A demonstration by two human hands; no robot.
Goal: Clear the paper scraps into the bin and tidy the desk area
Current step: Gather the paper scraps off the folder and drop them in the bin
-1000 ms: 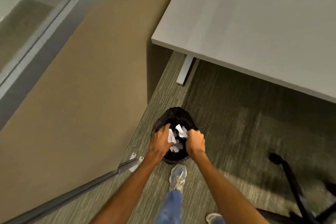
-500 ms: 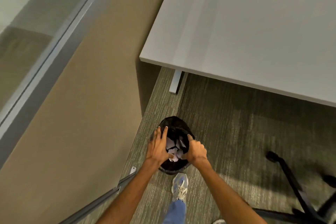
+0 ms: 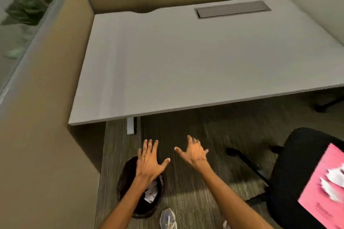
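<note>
Partition panel (image 3: pixel 42 117) at 9 o'clock, tan, flush against left edge of table (image 3: pixel 186 65). Black bin (image 3: pixel 128 182) at 7 o'clock on carpeted floor (image 3: pixel 186 182), beside panel base; white paper scraps (image 3: pixel 151 192) inside, partly hidden behind left forearm. Left hand (image 3: pixel 149 161) just above bin's far rim, fingers spread, palm down, holding nothing. Grey shoe (image 3: pixel 168 219) at 6 o'clock, just right of bin. Right hand (image 3: pixel 194 152) near centre, slightly toward 5 o'clock, over bare carpet, fingers splayed and loose, likewise empty; both hands apart, not touching. Table filling 12 o'clock, pale grey top, white leg (image 3: pixel 130 125) under near edge, grey recessed cable hatch (image 3: pixel 232 9) toward 1 o'clock. Black office chair (image 3: pixel 290 182) at 4 o'clock; pink sheet (image 3: pixel 320 191) lying on seat, blurred, with more white scraps (image 3: pixel 333 182) resting on it at right frame edge.
</note>
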